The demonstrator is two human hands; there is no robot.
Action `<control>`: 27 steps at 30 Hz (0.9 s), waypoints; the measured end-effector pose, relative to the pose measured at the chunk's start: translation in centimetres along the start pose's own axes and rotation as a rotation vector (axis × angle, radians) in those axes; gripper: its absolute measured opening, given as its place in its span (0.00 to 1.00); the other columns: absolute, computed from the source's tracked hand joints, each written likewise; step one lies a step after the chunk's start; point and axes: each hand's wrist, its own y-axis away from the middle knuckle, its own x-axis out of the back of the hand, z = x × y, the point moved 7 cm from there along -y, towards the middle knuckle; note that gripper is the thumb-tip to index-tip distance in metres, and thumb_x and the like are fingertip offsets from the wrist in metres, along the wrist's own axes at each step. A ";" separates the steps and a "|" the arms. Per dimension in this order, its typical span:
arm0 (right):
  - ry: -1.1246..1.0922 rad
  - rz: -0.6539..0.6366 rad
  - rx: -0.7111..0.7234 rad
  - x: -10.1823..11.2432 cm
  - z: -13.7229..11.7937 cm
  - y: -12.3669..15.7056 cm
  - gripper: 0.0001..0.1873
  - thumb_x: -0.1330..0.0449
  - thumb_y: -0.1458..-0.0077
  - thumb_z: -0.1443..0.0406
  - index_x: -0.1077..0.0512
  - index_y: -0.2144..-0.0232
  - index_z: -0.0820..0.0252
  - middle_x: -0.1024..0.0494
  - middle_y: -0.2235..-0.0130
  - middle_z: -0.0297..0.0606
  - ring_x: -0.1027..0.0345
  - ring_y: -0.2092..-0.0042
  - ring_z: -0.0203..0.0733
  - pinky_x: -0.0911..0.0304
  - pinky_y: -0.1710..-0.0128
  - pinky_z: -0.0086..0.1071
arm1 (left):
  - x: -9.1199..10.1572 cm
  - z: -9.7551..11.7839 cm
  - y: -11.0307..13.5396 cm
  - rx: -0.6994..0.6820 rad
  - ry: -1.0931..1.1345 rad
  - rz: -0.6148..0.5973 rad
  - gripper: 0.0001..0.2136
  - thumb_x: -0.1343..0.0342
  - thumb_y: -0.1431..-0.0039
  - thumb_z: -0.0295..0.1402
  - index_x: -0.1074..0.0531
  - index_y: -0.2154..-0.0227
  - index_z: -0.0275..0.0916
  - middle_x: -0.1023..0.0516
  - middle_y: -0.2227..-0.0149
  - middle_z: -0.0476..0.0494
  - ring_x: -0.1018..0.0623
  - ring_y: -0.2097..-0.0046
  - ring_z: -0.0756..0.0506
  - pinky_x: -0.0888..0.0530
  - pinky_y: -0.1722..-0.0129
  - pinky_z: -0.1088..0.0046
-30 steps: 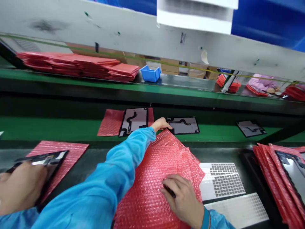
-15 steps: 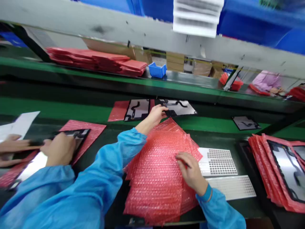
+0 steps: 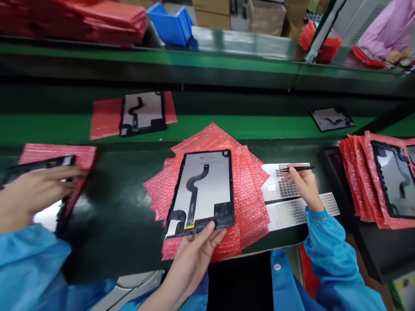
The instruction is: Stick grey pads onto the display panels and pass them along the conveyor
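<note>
My left hand (image 3: 197,250) grips the lower edge of a display panel (image 3: 212,185), thumb on top and fingers beneath. The panel has a silver-grey back, a black border and a dark curved flex cable (image 3: 193,196). It lies over a fanned pile of red bubble-wrap bags (image 3: 249,194). In my right hand (image 3: 303,185) are slim black tweezers (image 3: 296,169), closed between thumb and fingers. That hand is over an upper white sheet (image 3: 270,185) of small dark stickers. A second sticker sheet (image 3: 282,216) is just below it.
At left, a co-worker's hand (image 3: 42,185) rests on another panel over red wrap. One panel (image 3: 145,112) lies on the green ledge, another (image 3: 332,119) farther right. Bagged panels (image 3: 389,181) fill a black tray (image 3: 359,242). A blue bin (image 3: 171,23) stands on the shelf.
My left hand has brought a panel from the back ledge onto the red bags. My right hand has moved from the bags to the sticker sheet with the tweezers. The view has tilted down.
</note>
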 end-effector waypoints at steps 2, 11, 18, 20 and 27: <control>0.015 -0.027 -0.049 0.4 0.7 -0.2 0.27 0.33 0.40 0.43 0.23 0.57 0.61 0.15 0.68 0.42 0.19 0.70 0.43 0.28 0.76 0.31 | 0.3 -0.9 -0.4 0.125 -0.070 -0.054 0.14 0.22 0.53 0.36 0.20 0.66 0.39 0.12 0.57 0.45 0.13 0.52 0.42 0.17 0.49 0.69; 0.099 -0.186 -0.046 -0.1 2.0 -2.9 0.24 0.38 0.34 0.43 0.26 0.57 0.57 0.14 0.66 0.40 0.17 0.65 0.44 0.21 0.66 0.35 | 0.0 0.4 1.2 0.149 -0.921 -0.713 0.20 0.46 0.28 0.50 0.19 0.59 0.38 0.13 0.65 0.38 0.14 0.64 0.43 0.20 0.63 0.73; 0.109 -0.210 -0.109 -0.2 2.6 -3.2 0.21 0.39 0.33 0.44 0.27 0.57 0.55 0.16 0.66 0.39 0.17 0.65 0.45 0.20 0.65 0.38 | -7.0 7.4 -2.6 -1.367 -1.748 -0.422 0.25 0.42 0.30 0.33 0.35 0.33 0.35 0.33 0.30 0.25 0.34 0.29 0.25 0.31 0.34 0.41; 0.117 -0.206 -0.132 -0.2 2.6 -3.2 0.22 0.39 0.33 0.44 0.27 0.57 0.55 0.16 0.66 0.39 0.17 0.66 0.45 0.20 0.66 0.38 | -7.6 7.0 -3.5 -1.421 -1.839 -0.439 0.27 0.43 0.30 0.33 0.38 0.32 0.32 0.34 0.30 0.22 0.34 0.30 0.23 0.29 0.37 0.39; 0.115 -0.217 -0.207 -0.2 2.6 -3.1 0.22 0.38 0.33 0.44 0.27 0.58 0.56 0.16 0.67 0.39 0.19 0.68 0.44 0.21 0.67 0.37 | -7.5 6.7 -3.7 -1.448 -1.923 -0.406 0.25 0.45 0.30 0.35 0.38 0.34 0.35 0.32 0.32 0.23 0.30 0.34 0.22 0.27 0.41 0.42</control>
